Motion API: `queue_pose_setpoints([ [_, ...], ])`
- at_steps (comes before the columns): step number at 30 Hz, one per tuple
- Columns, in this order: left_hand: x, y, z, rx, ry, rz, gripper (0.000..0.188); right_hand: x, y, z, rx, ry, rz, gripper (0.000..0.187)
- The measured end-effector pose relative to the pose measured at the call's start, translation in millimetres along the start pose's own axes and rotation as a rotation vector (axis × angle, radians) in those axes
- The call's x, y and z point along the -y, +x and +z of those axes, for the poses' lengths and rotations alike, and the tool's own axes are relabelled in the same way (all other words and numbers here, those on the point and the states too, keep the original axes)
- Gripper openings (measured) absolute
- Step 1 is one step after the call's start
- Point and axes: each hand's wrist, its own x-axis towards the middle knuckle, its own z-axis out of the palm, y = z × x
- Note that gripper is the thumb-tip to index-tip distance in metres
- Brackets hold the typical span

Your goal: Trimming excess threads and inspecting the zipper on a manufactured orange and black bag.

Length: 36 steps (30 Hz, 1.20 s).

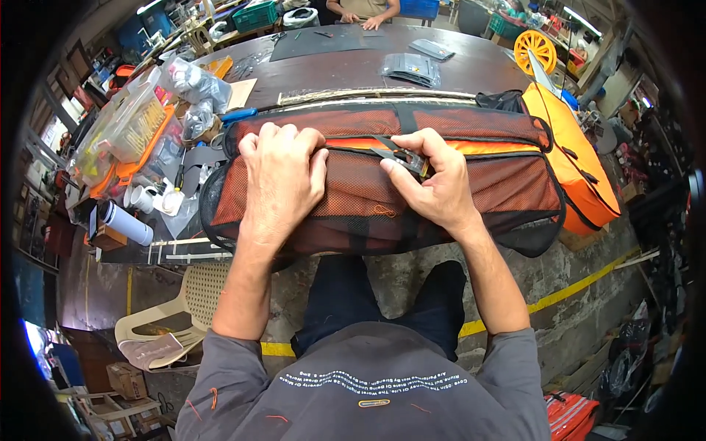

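A long bag (471, 184) of black mesh over orange fabric lies across the table in front of me, an orange strip showing along its middle opening. My left hand (283, 180) is closed on the black edge at that opening, left of centre. Pinched between the thumb and fingers of my right hand (440, 180) is a small pair of thread snips (412, 159), dark with a yellowish part. Their blades point left, close to the bag's black edging. Some loose orange thread (383, 211) rests on the mesh below, between my hands.
At left stand a clear plastic box (132, 132), a white tumbler (126, 224) and cups. Flat plastic-wrapped packs (412, 68) lie farther back. An orange bag (577, 158) sits at right. A beige chair (198, 290) is below the table. Another person's hands (368, 20) rest at the far edge.
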Motion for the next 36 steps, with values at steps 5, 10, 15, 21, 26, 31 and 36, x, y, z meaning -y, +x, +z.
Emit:
queue_pose_setpoints([
  [5,16,11,-3,0.125,0.03,0.145,0.005,-2,-2,6,-0.028,-0.016,0.006,0.028],
  [10,21,8,1,0.09,-0.276,0.123,0.007,3,2,12,-0.039,-0.055,0.027,0.022],
  [15,15,-9,5,-0.049,-0.365,0.023,0.007,21,5,21,-0.031,-0.196,0.062,0.017],
  [21,11,-26,6,-0.029,-0.332,-0.044,0.008,30,0,33,0.012,-0.29,0.088,0.02],
  [26,8,-29,8,-0.029,-0.328,-0.058,0.011,28,-6,39,0.066,-0.32,0.118,0.02],
  [31,4,-23,11,-0.069,-0.278,-0.039,0.011,27,-10,39,0.123,-0.355,0.155,0.024],
  [36,4,-20,12,-0.081,-0.25,-0.015,0.012,24,-9,42,0.104,-0.347,0.1,0.025],
])
